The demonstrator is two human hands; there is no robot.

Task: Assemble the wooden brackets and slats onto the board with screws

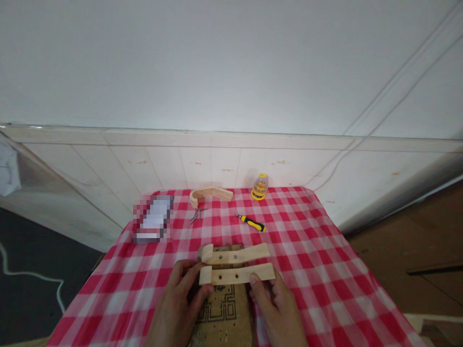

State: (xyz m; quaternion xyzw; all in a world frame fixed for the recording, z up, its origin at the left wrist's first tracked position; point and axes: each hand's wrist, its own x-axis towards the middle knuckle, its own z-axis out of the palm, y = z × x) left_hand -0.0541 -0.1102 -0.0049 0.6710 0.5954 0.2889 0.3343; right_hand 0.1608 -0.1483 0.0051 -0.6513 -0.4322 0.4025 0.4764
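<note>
Two pale wooden slats with screw holes lie across a brown patterned board (224,308) at the near middle of the table. The nearer slat (237,274) is gripped at its left end by my left hand (181,303), fingers curled round it. My right hand (277,308) pinches the same slat from below, thumb pressed on its front face. The farther slat (235,254) rests just behind, touched by neither hand.
A red-and-white checked cloth (307,241) covers the table. Farther back lie a curved wooden piece (210,194), several loose screws (197,215), a yellow-and-black screwdriver (252,222), a clear yellow bit holder (259,187) and a blurred flat object (154,219). A white panelled wall stands behind.
</note>
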